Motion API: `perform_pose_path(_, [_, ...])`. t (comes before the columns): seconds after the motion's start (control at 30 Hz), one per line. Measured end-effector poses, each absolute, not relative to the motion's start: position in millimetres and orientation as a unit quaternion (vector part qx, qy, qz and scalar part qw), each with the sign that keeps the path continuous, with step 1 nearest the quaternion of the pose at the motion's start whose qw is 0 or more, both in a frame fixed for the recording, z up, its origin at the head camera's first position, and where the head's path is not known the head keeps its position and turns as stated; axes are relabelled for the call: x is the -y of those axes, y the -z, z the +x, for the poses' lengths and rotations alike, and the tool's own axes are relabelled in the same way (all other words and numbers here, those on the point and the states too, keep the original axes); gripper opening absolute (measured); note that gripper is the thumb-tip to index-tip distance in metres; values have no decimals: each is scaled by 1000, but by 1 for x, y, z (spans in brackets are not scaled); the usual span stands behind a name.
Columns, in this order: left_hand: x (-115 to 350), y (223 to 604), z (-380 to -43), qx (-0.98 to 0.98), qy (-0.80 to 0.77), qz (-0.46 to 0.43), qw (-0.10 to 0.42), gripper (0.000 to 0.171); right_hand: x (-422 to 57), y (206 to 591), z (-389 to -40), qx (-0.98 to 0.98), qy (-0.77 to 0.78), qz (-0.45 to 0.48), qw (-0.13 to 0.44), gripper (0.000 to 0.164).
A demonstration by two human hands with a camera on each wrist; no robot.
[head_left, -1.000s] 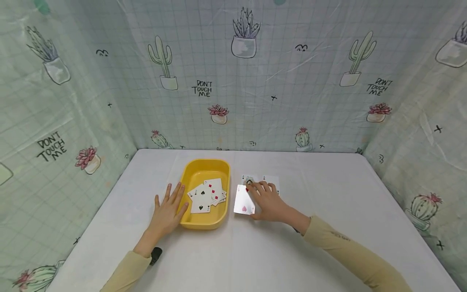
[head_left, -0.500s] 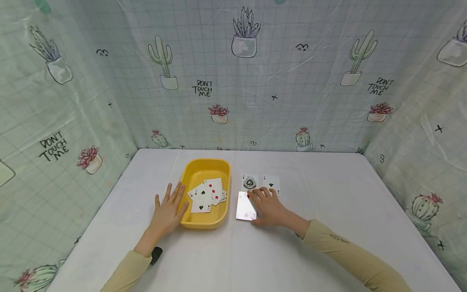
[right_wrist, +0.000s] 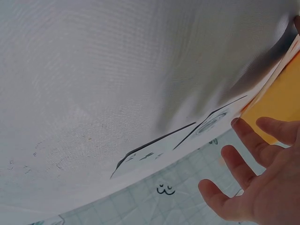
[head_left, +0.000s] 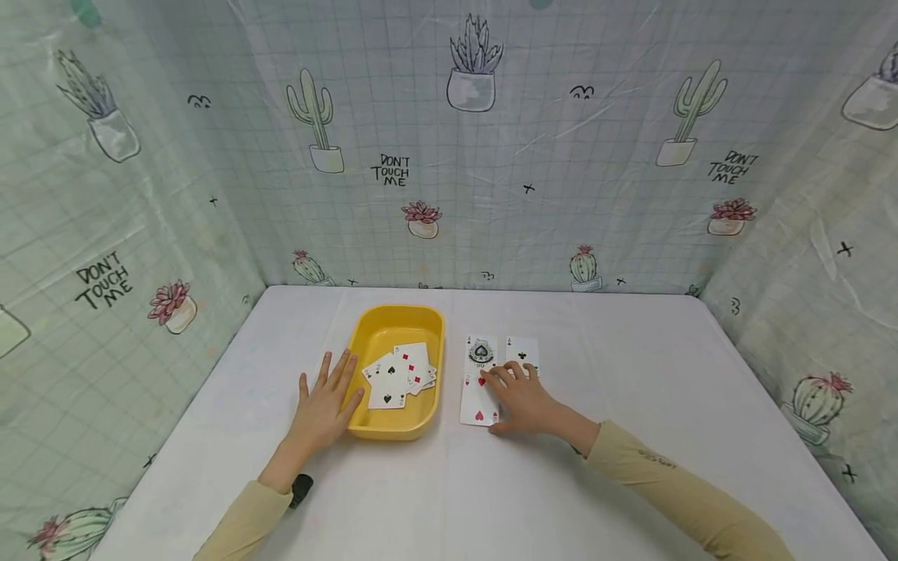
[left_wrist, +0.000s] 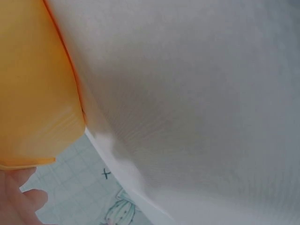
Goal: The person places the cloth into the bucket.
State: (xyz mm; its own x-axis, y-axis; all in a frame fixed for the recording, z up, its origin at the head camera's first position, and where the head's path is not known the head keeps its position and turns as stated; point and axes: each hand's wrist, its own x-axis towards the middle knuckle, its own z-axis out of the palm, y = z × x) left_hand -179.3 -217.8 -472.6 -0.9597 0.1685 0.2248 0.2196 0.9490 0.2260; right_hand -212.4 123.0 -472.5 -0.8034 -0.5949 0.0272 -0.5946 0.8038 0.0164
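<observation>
My right hand (head_left: 526, 405) holds a hearts playing card (head_left: 474, 401) by its right side, thumb at the near corner and index finger at the far end. The card lies face up, close over the table, just below an ace of spades (head_left: 481, 351). Beside the ace is a clubs card (head_left: 522, 349), partly behind my fingers. My left hand (head_left: 323, 405) is spread with straight fingers against the left rim of a yellow tray (head_left: 396, 427). Inside it lie several loose cards, a two of spades (head_left: 386, 386) and a diamonds card (head_left: 412, 358) among them.
The white table (head_left: 631, 358) has a back edge that meets a hanging cloth (head_left: 526, 148) printed with cacti. Similar cloth rises along both sides. A dark band (head_left: 301, 491) sits at my left wrist.
My right hand has moved slightly toward me with the hearts card and lowered it, uncovering the ace of spades and clubs card behind. The glare on its face is gone. My left hand stays still.
</observation>
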Motion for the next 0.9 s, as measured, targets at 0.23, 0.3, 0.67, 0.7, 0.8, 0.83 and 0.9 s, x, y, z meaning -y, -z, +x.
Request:
perform_pose_path(0.23, [217, 473, -178, 980, 131, -102, 109, 59, -123, 471, -211, 949, 7, 316, 1, 91])
perform_pose_path(0.3, [217, 472, -177, 981, 128, -102, 104, 60, -123, 470, -211, 950, 5, 314, -5, 91])
perform_pose_path(0.67, [217, 472, -179, 982, 130, -98, 94, 60, -123, 469, -213, 950, 6, 311, -10, 92])
perform_pose_path(0.7, [217, 472, -179, 982, 129, -98, 92, 60, -123, 470, -213, 950, 6, 313, -8, 92])
perform_pose_path(0.8, [217, 471, -179, 982, 131, -98, 92, 60, -124, 469, -214, 947, 5, 320, 0, 91])
perform_pose_path(0.83, [217, 471, -179, 982, 132, -99, 92, 60, -124, 469, -215, 947, 7, 322, 4, 91])
perform_pose_path(0.9, [217, 471, -179, 982, 132, -100, 93, 60, -125, 469, -215, 946, 7, 324, 8, 91])
